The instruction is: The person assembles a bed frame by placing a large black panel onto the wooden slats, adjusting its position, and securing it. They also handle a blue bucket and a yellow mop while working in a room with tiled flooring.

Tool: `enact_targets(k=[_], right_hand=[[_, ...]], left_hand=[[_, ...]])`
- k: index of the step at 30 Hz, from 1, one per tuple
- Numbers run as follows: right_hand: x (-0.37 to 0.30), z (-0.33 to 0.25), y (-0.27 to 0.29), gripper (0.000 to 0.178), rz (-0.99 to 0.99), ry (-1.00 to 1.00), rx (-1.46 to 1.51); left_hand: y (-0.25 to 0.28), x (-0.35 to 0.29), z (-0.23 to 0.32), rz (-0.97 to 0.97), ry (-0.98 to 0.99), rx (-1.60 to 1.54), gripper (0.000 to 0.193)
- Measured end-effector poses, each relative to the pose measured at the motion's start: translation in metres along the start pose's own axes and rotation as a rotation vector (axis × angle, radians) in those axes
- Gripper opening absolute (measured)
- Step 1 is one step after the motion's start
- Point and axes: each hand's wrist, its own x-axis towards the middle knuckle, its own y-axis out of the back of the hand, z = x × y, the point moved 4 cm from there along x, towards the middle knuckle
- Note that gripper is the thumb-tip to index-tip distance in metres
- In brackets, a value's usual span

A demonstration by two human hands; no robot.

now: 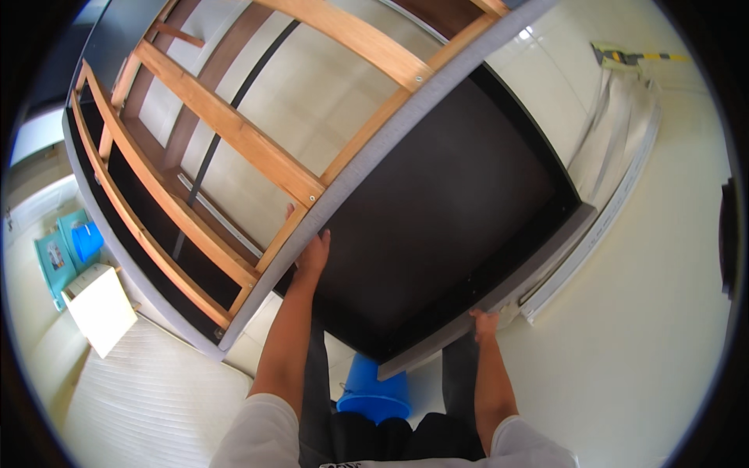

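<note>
My left hand (314,253) is closed on the grey upholstered edge of a wooden slatted frame (234,129), with a fingertip showing on the slat side. This frame stands on its side, and its grey fabric edge (359,175) slants across the view. Just right of it is a large black-faced panel (437,203) with a grey outer edge. My right hand (485,321) grips that panel's near right edge; some of its fingers are hidden. Between my legs, partly under the panel, stands a blue bucket (374,394).
A ribbed pale mattress (148,398) lies at lower left, with a white box-like piece (101,308) and teal containers (55,265) beyond it. At the right, a pale fabric-covered piece (616,132) leans by the white wall (647,312). A yellow-and-black tool (624,57) rests on top.
</note>
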Motion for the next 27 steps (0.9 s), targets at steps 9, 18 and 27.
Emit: enact_targets(k=[9, 18, 27], right_hand=[[-0.001, -0.032, 0.002, 0.015, 0.025, 0.263, 0.379], [0.008, -0.006, 0.021, 0.022, 0.071, 0.127, 0.348], [0.064, 0.025, 0.039, 0.031, 0.072, -0.036, 0.454]], left_hand=[[-0.047, 0.074, -0.035, -0.159, 0.141, -0.1, 0.023], [-0.023, 0.009, -0.04, 0.167, -0.017, -0.25, 0.023], [-0.034, 0.039, -0.032, 0.373, -0.032, -0.384, 0.024]])
